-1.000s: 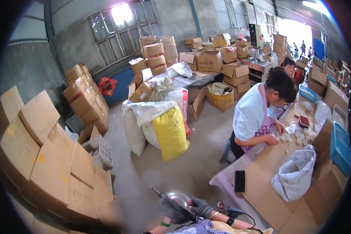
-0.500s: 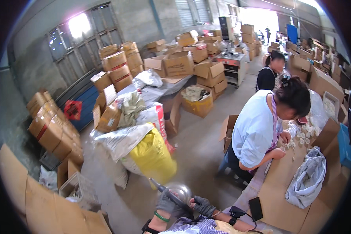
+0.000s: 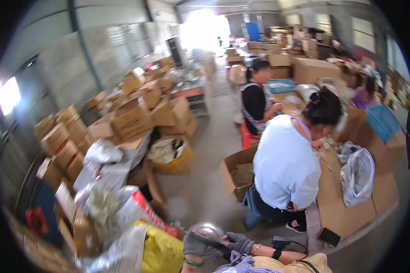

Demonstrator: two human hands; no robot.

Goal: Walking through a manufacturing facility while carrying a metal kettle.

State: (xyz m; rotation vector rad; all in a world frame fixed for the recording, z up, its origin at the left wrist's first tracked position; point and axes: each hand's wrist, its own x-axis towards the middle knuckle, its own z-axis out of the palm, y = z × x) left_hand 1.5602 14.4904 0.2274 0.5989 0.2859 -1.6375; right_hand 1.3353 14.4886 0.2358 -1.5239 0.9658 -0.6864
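Observation:
At the lower middle, my left hand (image 3: pixel 195 244), in a grey fingerless glove, is closed around a long dark handle-like bar (image 3: pixel 217 247). Its kind is unclear. Just beyond and between my hands is a shiny round metal bowl or pan (image 3: pixel 208 229); whether it joins the bar cannot be made out. My right hand (image 3: pixel 240 242), also gloved, has its fingers curled beside the metal rim and the bar's lower end. What those fingers grip is hidden. A green bangle circles my left wrist, and a dark strap with a cable is on my right.
A person in light blue (image 3: pixel 284 159) sits at a cardboard-covered table (image 3: pixel 337 216) on the right, with a phone (image 3: pixel 329 237) and a grey plastic bag (image 3: pixel 357 175). Another person (image 3: pixel 256 98) sits beyond. Yellow sack (image 3: pixel 161 252) and carton (image 3: pixel 239 175) stand nearby.
My view has turned to the right, so the sacks and cartons shift left and more of the far tables shows. Both hands keep nearly the same hold beside the metal bowl.

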